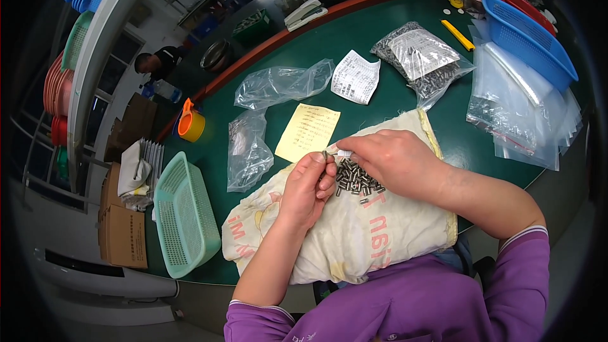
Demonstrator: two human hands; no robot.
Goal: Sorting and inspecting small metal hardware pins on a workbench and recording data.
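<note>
Judged partway through the pieces: left hand [308, 185] pinches one short silvery metal cylinder [325, 154], right hand [400, 159] grips a slim whitish object [344, 153] close by it, and a loose pile of small metal cylinders [356, 181] lies unhandled on the cream cloth with red print [335, 244]; number finished cannot be told. Dark green surface [358, 30] also bears a yellow handwritten sheet [308, 132] and mint-green perforated plastic basket [213, 240]; beyond, a person in a dark top [170, 58] leans.

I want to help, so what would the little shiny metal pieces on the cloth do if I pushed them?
The metal pieces would probably roll, since many look round-sided. They'd likely feel hard and slippery, being shiny. The wrinkled cloth beneath might slow them.
</note>
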